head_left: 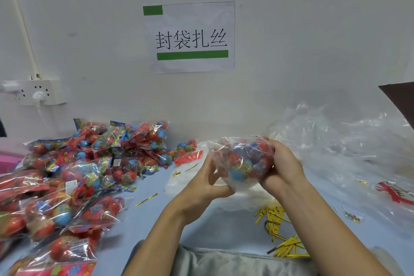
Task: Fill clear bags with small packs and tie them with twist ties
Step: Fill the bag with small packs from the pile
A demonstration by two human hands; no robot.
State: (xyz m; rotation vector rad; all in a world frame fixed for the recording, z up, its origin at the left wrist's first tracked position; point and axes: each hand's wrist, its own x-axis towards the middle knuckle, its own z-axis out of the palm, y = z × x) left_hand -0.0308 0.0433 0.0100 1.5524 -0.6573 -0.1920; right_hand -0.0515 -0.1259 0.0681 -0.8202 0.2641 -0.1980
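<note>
A clear bag (243, 159) stuffed with red and blue small packs is held up above the table, in front of me. My right hand (281, 163) grips its right side, fingers curled over the top. My left hand (209, 178) holds its lower left edge, fingers against the plastic. A big heap of small packs (74, 168) covers the left of the pale blue table (201, 226). Gold twist ties (277, 228) lie in a loose pile near my right forearm, and a single tie (146, 199) lies near my left wrist.
Empty clear bags (349, 141) are piled at the right against the wall. A paper sign (190, 37) hangs on the wall, a power strip (35, 92) at the left. A dark board edge (401, 103) sticks in at the far right.
</note>
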